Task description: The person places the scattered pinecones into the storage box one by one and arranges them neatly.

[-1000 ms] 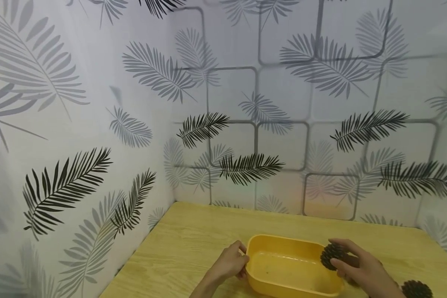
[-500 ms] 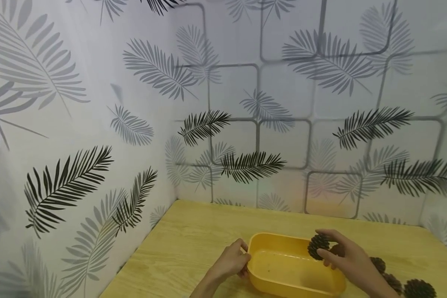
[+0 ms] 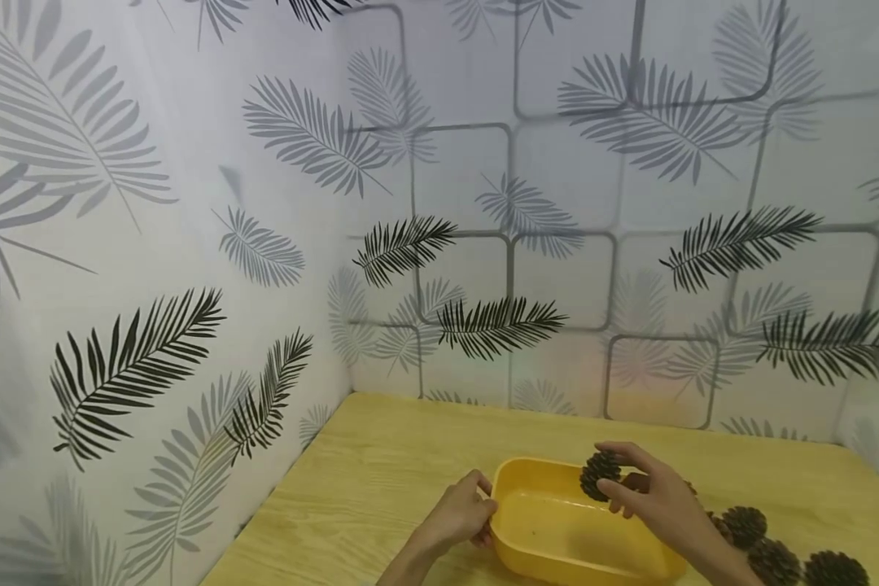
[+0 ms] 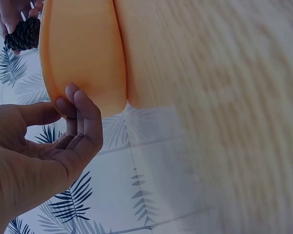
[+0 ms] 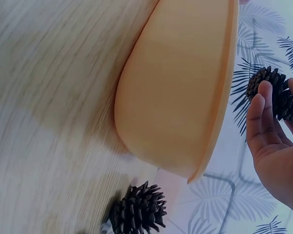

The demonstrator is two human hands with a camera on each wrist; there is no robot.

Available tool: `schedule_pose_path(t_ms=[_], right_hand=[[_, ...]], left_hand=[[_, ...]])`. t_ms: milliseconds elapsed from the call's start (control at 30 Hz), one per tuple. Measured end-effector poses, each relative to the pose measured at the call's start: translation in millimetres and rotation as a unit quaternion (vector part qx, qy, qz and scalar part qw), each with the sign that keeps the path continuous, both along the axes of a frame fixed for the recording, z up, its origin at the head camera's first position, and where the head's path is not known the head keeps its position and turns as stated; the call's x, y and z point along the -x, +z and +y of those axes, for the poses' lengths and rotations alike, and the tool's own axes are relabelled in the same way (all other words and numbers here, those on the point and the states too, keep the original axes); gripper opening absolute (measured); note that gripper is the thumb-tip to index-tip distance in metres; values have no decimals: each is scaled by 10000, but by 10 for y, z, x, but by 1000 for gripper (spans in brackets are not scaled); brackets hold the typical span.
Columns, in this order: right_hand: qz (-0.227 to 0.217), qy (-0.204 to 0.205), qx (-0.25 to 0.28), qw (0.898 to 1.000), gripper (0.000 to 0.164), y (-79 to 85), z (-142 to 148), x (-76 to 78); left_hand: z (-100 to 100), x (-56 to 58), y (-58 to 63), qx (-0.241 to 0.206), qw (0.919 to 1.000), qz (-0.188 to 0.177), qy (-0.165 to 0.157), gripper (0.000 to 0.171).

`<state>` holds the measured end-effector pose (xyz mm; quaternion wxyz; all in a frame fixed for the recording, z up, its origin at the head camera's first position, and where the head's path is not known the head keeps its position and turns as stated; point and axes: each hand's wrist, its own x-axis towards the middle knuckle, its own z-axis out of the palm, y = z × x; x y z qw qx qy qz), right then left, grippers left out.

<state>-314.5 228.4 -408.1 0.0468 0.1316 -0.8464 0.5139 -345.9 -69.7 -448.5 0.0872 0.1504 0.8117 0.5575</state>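
Observation:
A yellow plastic basin (image 3: 549, 561) stands on the table in the head view. My left hand (image 3: 456, 514) pinches its left end at the rim, thumb and fingers on the wall, as the left wrist view also shows. My right hand (image 3: 655, 496) holds a dark brown pine cone (image 3: 599, 475) above the basin's far right part, apart from its floor. In the right wrist view, another dark scaly piece (image 5: 289, 105) sits beside the held pine cone (image 5: 261, 80) within the fingers; it looks like a second cone, partly hidden by the hand.
Several pine cones (image 3: 773, 561) lie on the wood-grain table (image 3: 381, 456) to the right of the basin, near my right forearm. One pine cone (image 5: 138, 209) lies close to the basin's end in the right wrist view. Leaf-patterned walls (image 3: 476, 268) border the table.
My right hand has moved left and slightly up with the pine cone, further in over the basin. More pine cones on the table have come into view. My left hand keeps its hold.

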Motion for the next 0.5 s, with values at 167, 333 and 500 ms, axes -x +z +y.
schedule_pose_path(t_ms=[167,333,500], right_hand=[[-14,63,60,10000,59,-15,-83,41],[24,175,69,9998,57,-6,-144,76],[155,286,80,9994,54,-26,-200,119]], left_hand=[[-12,-7,-22,-34,10000,-52,6,17],[-20,-13,-6,-44,10000,-56,-6,17],[-12,-14,9,5,10000,-35,-21,17]])
